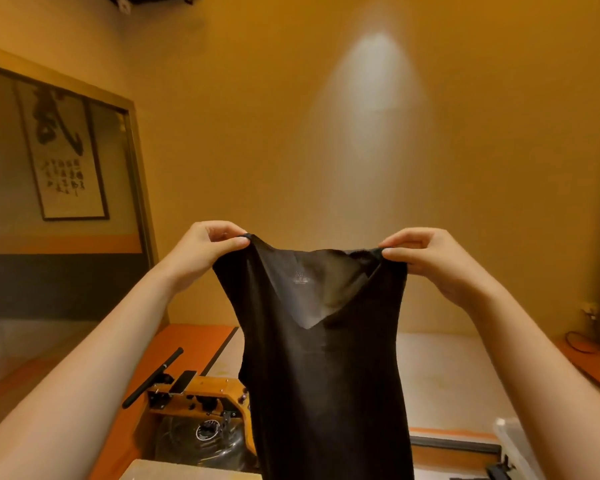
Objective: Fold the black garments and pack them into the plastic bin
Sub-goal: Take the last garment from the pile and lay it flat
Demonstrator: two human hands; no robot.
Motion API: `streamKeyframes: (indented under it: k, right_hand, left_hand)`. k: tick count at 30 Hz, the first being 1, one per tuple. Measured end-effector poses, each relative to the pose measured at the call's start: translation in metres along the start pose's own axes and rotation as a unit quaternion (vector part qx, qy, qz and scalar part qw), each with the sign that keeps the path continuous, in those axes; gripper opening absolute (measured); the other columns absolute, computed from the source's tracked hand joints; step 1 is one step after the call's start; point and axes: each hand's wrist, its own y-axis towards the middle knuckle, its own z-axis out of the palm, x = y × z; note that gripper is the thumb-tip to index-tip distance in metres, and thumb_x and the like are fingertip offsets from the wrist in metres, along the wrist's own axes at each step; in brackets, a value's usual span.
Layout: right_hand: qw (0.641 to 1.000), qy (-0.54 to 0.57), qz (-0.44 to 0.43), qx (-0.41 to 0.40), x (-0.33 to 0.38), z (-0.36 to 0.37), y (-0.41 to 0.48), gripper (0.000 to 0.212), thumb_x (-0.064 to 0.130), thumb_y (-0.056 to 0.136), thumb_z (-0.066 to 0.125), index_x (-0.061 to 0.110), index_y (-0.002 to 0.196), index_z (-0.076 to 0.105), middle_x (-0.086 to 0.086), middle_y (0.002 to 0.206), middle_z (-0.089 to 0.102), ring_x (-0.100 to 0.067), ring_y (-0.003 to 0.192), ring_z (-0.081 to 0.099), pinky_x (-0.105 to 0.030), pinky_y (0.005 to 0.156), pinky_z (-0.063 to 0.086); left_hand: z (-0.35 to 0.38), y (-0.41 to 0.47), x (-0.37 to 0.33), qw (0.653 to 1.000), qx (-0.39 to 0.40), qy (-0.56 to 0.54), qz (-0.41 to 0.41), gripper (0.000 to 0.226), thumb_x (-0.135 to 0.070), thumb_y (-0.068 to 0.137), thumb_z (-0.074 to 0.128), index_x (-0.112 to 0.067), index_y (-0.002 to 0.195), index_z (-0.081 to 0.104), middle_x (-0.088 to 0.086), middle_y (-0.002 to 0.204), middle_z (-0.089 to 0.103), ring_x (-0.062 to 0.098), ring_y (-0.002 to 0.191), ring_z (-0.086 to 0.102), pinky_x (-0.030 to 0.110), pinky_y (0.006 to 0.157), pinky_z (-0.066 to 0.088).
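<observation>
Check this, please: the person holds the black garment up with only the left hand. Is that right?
No. Both hands hold it: the left hand and the right hand each pinch a shoulder of the black garment, as the head view shows.

The black top (pixel 323 375) at 6 o'clock is thin, smooth cloth with a soft sheen, faintly sheer near the neckline. At 4 o'clock the bin (pixel 513 441) is cloudy, translucent plastic. At 7 o'clock a yellow machine (pixel 201 389) looks like painted metal, above a glossy clear plastic jug (pixel 201 441). The wall (pixel 257 133) at 12 o'clock is matt.
</observation>
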Motion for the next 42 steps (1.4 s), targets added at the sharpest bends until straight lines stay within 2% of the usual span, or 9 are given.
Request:
streamKeyframes:
  k: [4,8,12,16,20,26,30,35,42]
  right_hand:
    - [0.999,-0.026,0.008,0.029,-0.006,0.006,-0.007,0.006,0.013,0.087,0.068,0.011,0.081,0.067,-0.002,0.078,0.068,-0.014,0.079,0.064,-0.028,0.073,0.051]
    - [0.999,-0.025,0.015,-0.027,-0.005,0.011,-0.016,0.014,0.004,0.092,0.054,0.013,0.081,0.053,-0.006,0.076,0.052,-0.017,0.072,0.046,-0.026,0.063,0.037]
    - [0.999,-0.028,0.017,-0.009,0.000,0.022,-0.027,0.028,-0.006,0.091,0.036,0.015,0.088,0.053,-0.002,0.082,0.050,-0.017,0.070,0.040,-0.025,0.060,0.031]
    - [0.998,-0.059,-0.012,0.007,0.017,0.037,-0.039,0.014,0.017,0.098,0.050,0.020,0.098,0.064,0.007,0.096,0.064,-0.004,0.090,0.060,-0.018,0.076,0.045]
    - [0.996,-0.070,-0.051,-0.025,0.027,0.053,-0.044,0.008,0.018,0.091,0.063,0.021,0.095,0.070,0.006,0.093,0.070,-0.003,0.090,0.065,-0.020,0.080,0.052]
    - [0.979,-0.021,-0.115,-0.168,0.052,0.080,-0.054,0.006,0.014,0.091,0.064,0.014,0.094,0.068,0.002,0.089,0.069,-0.004,0.083,0.065,-0.013,0.071,0.049]
    - [0.956,-0.021,-0.165,-0.241,0.064,0.094,-0.072,0.004,0.012,0.093,0.060,0.012,0.095,0.064,0.002,0.086,0.065,-0.001,0.078,0.062,-0.015,0.071,0.049]
    - [0.938,-0.054,-0.231,-0.254,0.074,0.107,-0.093,0.005,0.011,0.096,0.056,0.013,0.093,0.059,0.003,0.068,0.055,-0.004,0.057,0.046,-0.015,0.056,0.036]
    - [0.933,-0.094,-0.235,-0.257,0.071,0.106,-0.079,0.007,0.010,0.094,0.059,0.015,0.092,0.063,0.008,0.077,0.061,0.001,0.064,0.053,-0.011,0.060,0.040]
  left_hand:
    - [0.006,-0.015,-0.004,1.000,0.002,0.019,-0.015,0.013,-0.017,0.091,0.063,-0.011,0.098,0.072,0.002,0.092,0.072,0.013,0.090,0.067,0.023,0.074,0.050]
    - [0.003,-0.028,-0.010,0.999,0.024,0.026,-0.022,0.013,-0.017,0.092,0.062,-0.011,0.099,0.071,0.004,0.094,0.072,0.016,0.092,0.067,0.024,0.073,0.052]
    - [-0.004,-0.038,-0.013,0.999,0.045,0.017,-0.026,0.015,-0.021,0.096,0.056,-0.011,0.102,0.065,0.011,0.097,0.068,0.023,0.091,0.065,0.035,0.078,0.050]
    - [-0.004,-0.046,-0.012,0.995,0.064,0.067,-0.029,0.017,-0.026,0.101,0.046,-0.014,0.103,0.058,0.006,0.095,0.064,0.016,0.082,0.060,0.026,0.066,0.045]
    - [-0.009,-0.058,-0.007,0.991,0.076,0.106,-0.015,0.019,-0.030,0.099,0.050,-0.015,0.099,0.061,0.003,0.093,0.067,0.018,0.087,0.064,0.030,0.074,0.048]
    - [-0.051,-0.074,-0.015,0.997,0.034,0.048,0.044,0.020,-0.028,0.093,0.062,-0.009,0.093,0.068,0.011,0.091,0.070,0.028,0.092,0.066,0.044,0.083,0.053]
    - [-0.070,-0.088,-0.016,0.997,-0.004,0.015,0.073,0.018,-0.028,0.092,0.063,-0.011,0.091,0.069,0.014,0.089,0.069,0.027,0.084,0.066,0.040,0.077,0.051]
    - [-0.080,-0.105,-0.020,0.996,0.009,-0.020,0.082,0.019,-0.027,0.092,0.062,-0.011,0.090,0.070,0.010,0.088,0.070,0.017,0.082,0.066,0.034,0.075,0.052]
    - [-0.084,-0.087,-0.011,0.996,0.030,-0.003,0.083,0.015,-0.029,0.090,0.066,-0.015,0.090,0.070,0.007,0.088,0.070,0.021,0.086,0.065,0.033,0.076,0.049]
